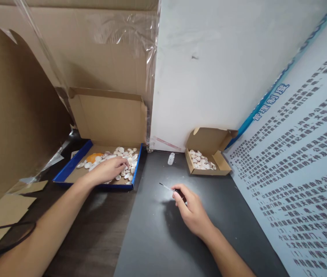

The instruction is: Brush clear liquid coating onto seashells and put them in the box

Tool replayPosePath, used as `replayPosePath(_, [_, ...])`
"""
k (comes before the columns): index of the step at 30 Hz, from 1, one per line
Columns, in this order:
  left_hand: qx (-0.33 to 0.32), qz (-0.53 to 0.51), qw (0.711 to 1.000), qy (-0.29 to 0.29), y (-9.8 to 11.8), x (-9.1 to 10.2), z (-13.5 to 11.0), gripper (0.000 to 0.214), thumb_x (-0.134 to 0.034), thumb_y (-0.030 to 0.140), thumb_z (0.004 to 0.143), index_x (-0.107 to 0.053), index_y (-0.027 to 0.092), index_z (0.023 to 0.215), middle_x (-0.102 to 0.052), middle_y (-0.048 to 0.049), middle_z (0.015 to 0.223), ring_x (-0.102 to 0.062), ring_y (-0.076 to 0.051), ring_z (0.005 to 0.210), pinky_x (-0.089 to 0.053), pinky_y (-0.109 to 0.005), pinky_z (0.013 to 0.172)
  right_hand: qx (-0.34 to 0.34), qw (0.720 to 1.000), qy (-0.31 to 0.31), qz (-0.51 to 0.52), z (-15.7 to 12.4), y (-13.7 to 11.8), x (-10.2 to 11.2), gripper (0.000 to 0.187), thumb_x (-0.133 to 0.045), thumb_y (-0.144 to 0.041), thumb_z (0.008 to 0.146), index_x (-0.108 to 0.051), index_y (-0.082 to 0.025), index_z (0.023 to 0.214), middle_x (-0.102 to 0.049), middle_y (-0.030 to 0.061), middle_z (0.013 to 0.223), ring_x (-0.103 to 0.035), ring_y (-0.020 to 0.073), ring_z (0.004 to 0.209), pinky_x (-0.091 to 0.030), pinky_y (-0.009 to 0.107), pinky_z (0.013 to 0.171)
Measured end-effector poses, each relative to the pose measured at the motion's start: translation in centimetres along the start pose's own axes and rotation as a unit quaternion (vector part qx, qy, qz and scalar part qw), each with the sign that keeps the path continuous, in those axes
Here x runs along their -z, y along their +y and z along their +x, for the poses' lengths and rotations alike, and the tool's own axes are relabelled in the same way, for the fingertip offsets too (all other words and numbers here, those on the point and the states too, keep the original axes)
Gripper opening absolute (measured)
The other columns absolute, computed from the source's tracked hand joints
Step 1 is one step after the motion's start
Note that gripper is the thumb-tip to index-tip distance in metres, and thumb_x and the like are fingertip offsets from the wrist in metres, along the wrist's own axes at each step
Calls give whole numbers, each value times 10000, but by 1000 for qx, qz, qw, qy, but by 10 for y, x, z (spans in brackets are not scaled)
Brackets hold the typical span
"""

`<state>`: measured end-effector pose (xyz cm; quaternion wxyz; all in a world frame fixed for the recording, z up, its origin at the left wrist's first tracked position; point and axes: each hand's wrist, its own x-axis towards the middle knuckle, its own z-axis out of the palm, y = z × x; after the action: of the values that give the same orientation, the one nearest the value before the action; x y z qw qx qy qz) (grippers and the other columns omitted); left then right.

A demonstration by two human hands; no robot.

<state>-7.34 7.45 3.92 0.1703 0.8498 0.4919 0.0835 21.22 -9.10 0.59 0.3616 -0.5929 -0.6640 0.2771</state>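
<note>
Head view: at the left, the left hand [108,171] is laid in the blue-rimmed tray [71,169], its fingers curled over the white pieces [124,153]; whether one is pinched cannot be told. Many flat, rounded, shell-like pieces are heaped there beside an orange piece [94,157]. On the dark matte table [151,238] a small clear bottle [171,158] is stood. A thin applicator [166,187] is pinched in the fingers of the right hand [192,211]. Further right, a smaller heap [201,161] is held in the small cardboard box [209,140]; the larger share is seen in the tray.

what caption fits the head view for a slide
Left hand on white pieces in blue-rimmed tray; right hand holds thin stick
</note>
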Motion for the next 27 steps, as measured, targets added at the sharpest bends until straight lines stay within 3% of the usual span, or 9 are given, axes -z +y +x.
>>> replayPosePath(5, [7, 41, 999, 7, 7, 7, -2, 373, -364, 399, 897, -622, 256, 1125, -565, -56, 1047, -596, -228, 886, -424, -325, 807, -2, 1000, 6, 13, 0, 1, -1, 211, -411, -369, 981, -557, -229, 1043, -629, 12, 847, -613, 156, 721, -435, 278, 689])
replayPosePath(7, [5, 19, 998, 52, 26, 5, -10, 345, -390, 386, 892, -598, 222, 1113, -548, -61, 1056, -579, -222, 869, -416, -325, 797, -18, 999, 11, 47, 0, 1, -2, 203, -423, -386, 977, -530, -221, 1026, -646, 20, 855, -635, 157, 717, -444, 274, 674])
replayPosePath(9, [-37, -68, 995, 65, 54, -4, -21, 269, -370, 351, 917, -587, 195, 949, -559, -35, 937, -547, -190, 822, -400, -296, 773, -39, 994, 19, 103, 0, -2, -3, 207, -432, -415, 972, -488, -220, 1010, -671, 41, 917, -667, 165, 751, -459, 259, 640])
replayPosePath(13, [-126, -268, 953, -72, 113, -43, -40, 309, -403, 369, 931, -519, 170, 726, -483, 22, 691, -439, -130, 666, -338, -247, 635, -18, 992, 46, 117, -1, -12, -3, 188, -438, -406, 972, -451, -227, 1027, -686, 70, 1060, -688, 176, 860, -497, 261, 704])
replayPosePath(16, [-96, -436, 884, -140, 138, -73, -45, 323, -418, 393, 924, -553, 151, 757, -435, 33, 666, -376, -109, 623, -337, -241, 615, 33, 998, 43, -12, -5, -18, -3, 208, -441, -351, 970, -496, -236, 1134, -697, 56, 1037, -678, 187, 871, -492, 287, 754])
replayPosePath(19, [-24, -555, 809, -192, 142, -87, -47, 313, -447, 323, 911, -542, 158, 1159, -480, 41, 719, -369, -92, 565, -394, -240, 613, 50, 995, 21, -79, -10, -20, -6, 259, -415, -322, 978, -528, -247, 1199, -708, 49, 1041, -679, 201, 910, -496, 301, 764])
replayPosePath(21, [-52, -561, 810, -165, 140, -89, -50, 393, -487, 309, 909, -502, 161, 1273, -579, -7, 851, -501, -120, 699, -455, -280, 780, 45, 997, 17, -68, -14, -20, -9, 264, -424, -322, 976, -544, -246, 1199, -699, 57, 1109, -672, 206, 968, -503, 310, 807])
replayPosePath(24, [-133, -559, 810, -119, 136, -89, -54, 440, -512, 360, 920, -509, 158, 1312, -595, -100, 1176, -541, -193, 1070, -378, -342, 1026, 7, 999, 23, 23, -18, -19, -16, 241, -473, -354, 960, -577, -234, 1141, -666, 81, 1203, -657, 207, 1030, -510, 319, 872])
replayPosePath(27, [-153, -569, 800, -115, 134, -95, -54, 457, -514, 411, 923, -534, 150, 1298, -588, -124, 1231, -524, -228, 1147, -384, -363, 1028, -42, 985, 32, 163, -19, -16, -20, 225, -541, -405, 924, -603, -211, 1021, -653, 112, 1218, -629, 231, 1105, -518, 338, 904])
